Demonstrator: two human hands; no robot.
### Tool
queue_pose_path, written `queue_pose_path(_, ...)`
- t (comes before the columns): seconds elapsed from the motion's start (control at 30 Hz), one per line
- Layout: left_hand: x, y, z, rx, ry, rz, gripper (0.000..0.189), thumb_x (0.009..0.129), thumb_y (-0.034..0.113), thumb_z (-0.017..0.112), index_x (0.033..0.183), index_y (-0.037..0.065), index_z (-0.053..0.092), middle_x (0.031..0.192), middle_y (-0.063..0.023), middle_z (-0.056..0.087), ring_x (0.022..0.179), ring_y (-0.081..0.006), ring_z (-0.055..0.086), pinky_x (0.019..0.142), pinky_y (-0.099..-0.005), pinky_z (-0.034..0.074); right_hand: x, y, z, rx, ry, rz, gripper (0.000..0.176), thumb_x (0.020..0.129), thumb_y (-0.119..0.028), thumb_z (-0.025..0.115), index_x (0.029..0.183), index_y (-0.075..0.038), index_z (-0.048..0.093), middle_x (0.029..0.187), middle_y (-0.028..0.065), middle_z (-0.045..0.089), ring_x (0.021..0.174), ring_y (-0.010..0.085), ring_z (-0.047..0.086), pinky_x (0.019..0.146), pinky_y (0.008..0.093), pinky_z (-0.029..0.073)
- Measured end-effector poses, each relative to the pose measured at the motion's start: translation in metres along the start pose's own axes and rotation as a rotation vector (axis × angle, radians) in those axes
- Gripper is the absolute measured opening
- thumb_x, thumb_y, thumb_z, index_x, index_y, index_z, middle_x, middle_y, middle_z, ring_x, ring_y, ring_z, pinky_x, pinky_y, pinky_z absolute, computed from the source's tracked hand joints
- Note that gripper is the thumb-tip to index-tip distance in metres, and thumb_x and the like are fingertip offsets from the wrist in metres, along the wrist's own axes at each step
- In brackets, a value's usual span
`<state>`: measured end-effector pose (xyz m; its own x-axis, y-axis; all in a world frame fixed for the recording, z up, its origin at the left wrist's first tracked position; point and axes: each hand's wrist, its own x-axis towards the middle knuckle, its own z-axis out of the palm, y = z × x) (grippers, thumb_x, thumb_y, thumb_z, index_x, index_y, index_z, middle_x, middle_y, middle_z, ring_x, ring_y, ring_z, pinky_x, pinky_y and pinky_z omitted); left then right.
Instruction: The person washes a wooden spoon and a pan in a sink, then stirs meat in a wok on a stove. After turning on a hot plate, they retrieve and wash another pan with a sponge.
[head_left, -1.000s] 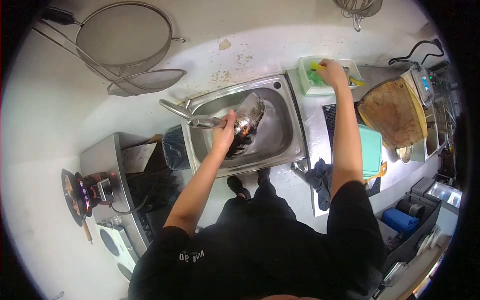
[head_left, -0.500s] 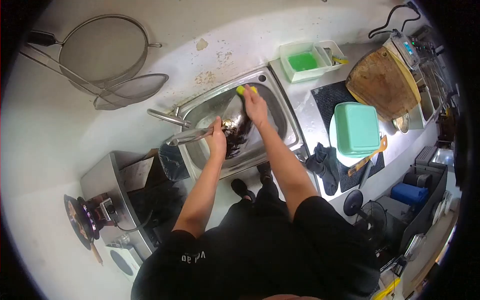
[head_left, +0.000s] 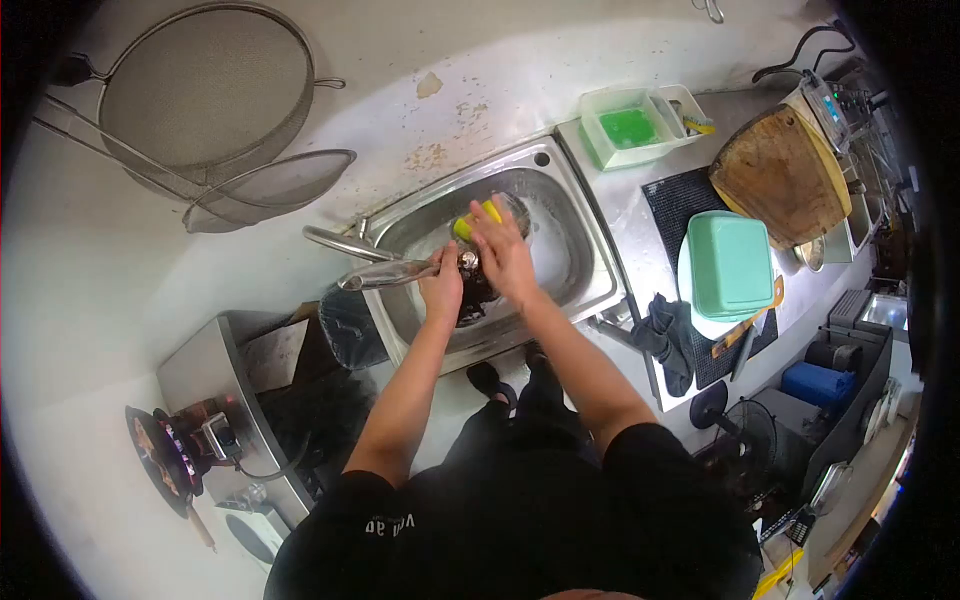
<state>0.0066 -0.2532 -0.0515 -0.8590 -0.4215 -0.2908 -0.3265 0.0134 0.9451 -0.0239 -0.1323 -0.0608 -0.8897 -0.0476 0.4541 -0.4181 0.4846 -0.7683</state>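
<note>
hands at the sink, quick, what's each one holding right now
Left hand: closed around the pan handle.
Right hand: holding a yellow sponge against the pan.

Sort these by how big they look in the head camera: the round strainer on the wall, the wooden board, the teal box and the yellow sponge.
1. Round strainer, clearly largest.
2. Wooden board and teal box look about alike; the curved lens edge makes that unsure.
3. Yellow sponge, smallest.
</note>
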Motion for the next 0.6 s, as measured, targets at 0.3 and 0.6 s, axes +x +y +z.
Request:
queue_pose_path(0.3,-0.001,0.004,-0.002,0.062,-0.015,-0.009,0.037,0.086,0.030,0.058,0.095,-0.006,0.061,0.087,-0.0070,0.060,0.082,-0.0146,0.052,0.077,-0.0280,0.041,-0.007,-0.029,0.002,-0.096,-0.023,-0.075,0.030,0.092,-0.019,0.044,0.115,-0.005,0.058,0.117,0.0171,0.056,0.115,0.0353,0.048,0.095,0.0370,0.040)
queue_pose_path(0.6,-0.003,-0.002,0.000,0.063,0.015,0.031,0.037,0.087,0.029,0.057,0.093,-0.007,0.061,0.081,-0.0085,0.061,0.076,-0.0146,0.052,0.072,-0.0272,0.042,0.007,0.001,0.007,0.041,0.144,0.251,0.024,0.089,-0.020,0.049,0.101,-0.006,0.064,0.113,0.0224,0.057,0.105,0.0398,0.053,0.087,0.0411,0.044)
